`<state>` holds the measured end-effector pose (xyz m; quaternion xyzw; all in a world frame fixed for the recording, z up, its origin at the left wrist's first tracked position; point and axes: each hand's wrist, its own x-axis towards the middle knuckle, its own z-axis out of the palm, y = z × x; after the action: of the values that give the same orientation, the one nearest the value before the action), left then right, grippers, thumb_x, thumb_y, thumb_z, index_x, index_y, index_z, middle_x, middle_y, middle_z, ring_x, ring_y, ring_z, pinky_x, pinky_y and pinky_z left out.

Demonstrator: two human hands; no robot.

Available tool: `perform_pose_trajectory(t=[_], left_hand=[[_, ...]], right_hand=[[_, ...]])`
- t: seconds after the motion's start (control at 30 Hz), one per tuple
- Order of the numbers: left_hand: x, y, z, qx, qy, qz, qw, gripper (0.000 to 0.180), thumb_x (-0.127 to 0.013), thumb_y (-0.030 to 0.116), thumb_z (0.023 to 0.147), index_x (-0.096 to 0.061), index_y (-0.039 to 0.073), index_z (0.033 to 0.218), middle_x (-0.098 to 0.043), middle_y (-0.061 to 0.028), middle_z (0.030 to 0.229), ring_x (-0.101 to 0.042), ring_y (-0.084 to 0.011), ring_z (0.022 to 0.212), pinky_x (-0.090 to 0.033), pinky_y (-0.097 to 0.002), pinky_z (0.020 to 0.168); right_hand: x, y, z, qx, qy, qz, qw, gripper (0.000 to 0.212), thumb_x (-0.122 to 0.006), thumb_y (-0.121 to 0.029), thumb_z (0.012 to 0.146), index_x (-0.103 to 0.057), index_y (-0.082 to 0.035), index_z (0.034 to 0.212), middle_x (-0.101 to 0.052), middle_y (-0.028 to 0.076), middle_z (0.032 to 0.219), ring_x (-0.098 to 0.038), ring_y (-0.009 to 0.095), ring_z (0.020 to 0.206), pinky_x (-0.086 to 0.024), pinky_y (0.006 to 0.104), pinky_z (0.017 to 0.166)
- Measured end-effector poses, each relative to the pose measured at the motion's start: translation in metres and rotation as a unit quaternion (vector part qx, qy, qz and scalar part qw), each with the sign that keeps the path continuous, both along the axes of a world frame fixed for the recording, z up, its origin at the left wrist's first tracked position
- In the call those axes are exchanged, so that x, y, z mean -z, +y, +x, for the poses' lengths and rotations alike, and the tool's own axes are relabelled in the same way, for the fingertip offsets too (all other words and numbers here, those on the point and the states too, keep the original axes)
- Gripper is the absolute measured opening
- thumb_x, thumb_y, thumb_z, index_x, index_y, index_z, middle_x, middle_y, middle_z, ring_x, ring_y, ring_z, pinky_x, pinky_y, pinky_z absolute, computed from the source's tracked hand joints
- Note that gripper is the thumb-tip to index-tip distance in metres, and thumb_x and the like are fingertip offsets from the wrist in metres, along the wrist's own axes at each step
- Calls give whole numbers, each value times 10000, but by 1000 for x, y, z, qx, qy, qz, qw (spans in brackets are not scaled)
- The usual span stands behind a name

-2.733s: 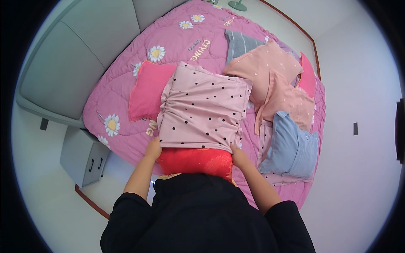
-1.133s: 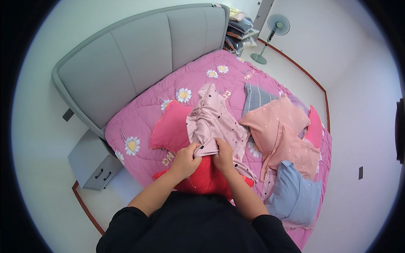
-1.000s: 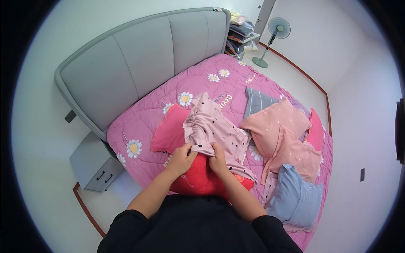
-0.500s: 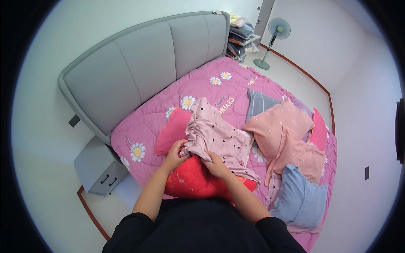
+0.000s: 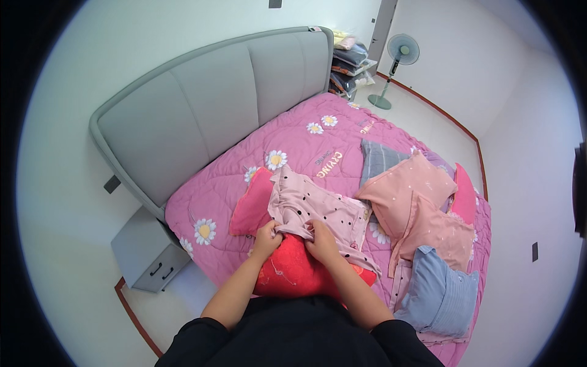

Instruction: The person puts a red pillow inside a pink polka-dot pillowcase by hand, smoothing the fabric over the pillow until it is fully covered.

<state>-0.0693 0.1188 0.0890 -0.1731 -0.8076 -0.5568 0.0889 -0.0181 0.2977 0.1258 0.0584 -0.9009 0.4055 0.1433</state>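
Note:
A pale pink pillowcase (image 5: pixel 324 208) with dark dots lies in front of me, its near edge gathered between my hands. My left hand (image 5: pixel 267 240) is closed on the left part of that edge. My right hand (image 5: pixel 320 240) pinches the edge a little to the right. Directly below, close to my body, a red patterned pillow (image 5: pixel 296 269) pokes out from under the cloth; whether it reaches inside the pillowcase is hidden. A bright pink pillow (image 5: pixel 252 202) shows beneath the pillowcase on the left.
On the right of the pink flowered quilt (image 5: pixel 299 140) lie peach pillows (image 5: pixel 406 183), a grey striped pillow (image 5: pixel 380 160) and a blue pillow (image 5: pixel 440 293). A grey headboard (image 5: pixel 214 92) rises behind. A nightstand (image 5: pixel 143 251) stands left; a fan (image 5: pixel 403 52) stands far right.
My hands have come closer together and now grip the pillowcase's near edge with curled fingers. The bunched cloth has flattened and spread out, and its far end has dropped.

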Motion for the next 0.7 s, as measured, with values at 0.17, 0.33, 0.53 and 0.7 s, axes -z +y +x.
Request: perform_pose_trajectory(t=[0.17, 0.33, 0.53, 0.7], left_hand=[[-23, 4, 5, 149, -262, 171, 938, 125, -538, 26, 698, -561, 22, 821, -467, 27, 595, -433, -49, 481, -338, -212, 437], [-33, -2, 12, 213, -254, 144, 932, 116, -581, 67, 701, -539, 49, 807, -468, 31, 594, -431, -38, 467, -330, -196, 415], [-45, -22, 30, 228, -294, 146, 917, 268, -742, 203, 686, -524, 78, 779, -494, 32, 562, -451, -47, 429, -346, -189, 381], [-30, -21, 16, 193, 81, 113, 971, 308, -732, 97, 667, -540, 35, 899, -542, -14, 812, -510, -73, 612, -420, -195, 550]], right_hand=[[-11, 4, -20, -15, 18, 32, 999, 309, -539, 28, 636, -561, -31, 939, -606, 170, 800, -584, 330, 787, -454, 377, 740], [-3, 7, -18, -89, -90, -106, 986, 250, -458, 34, 661, -614, -16, 849, -609, 133, 705, -568, 219, 678, -433, 318, 643], [-24, 2, 6, -163, -350, -286, 877, 302, -420, 32, 700, -593, 36, 947, -568, 34, 765, -505, 114, 676, -394, 230, 595], [-36, 8, 3, -234, -412, -302, 827, 324, -454, -7, 705, -562, 35, 1008, -535, 4, 751, -463, 82, 648, -361, 208, 565]])
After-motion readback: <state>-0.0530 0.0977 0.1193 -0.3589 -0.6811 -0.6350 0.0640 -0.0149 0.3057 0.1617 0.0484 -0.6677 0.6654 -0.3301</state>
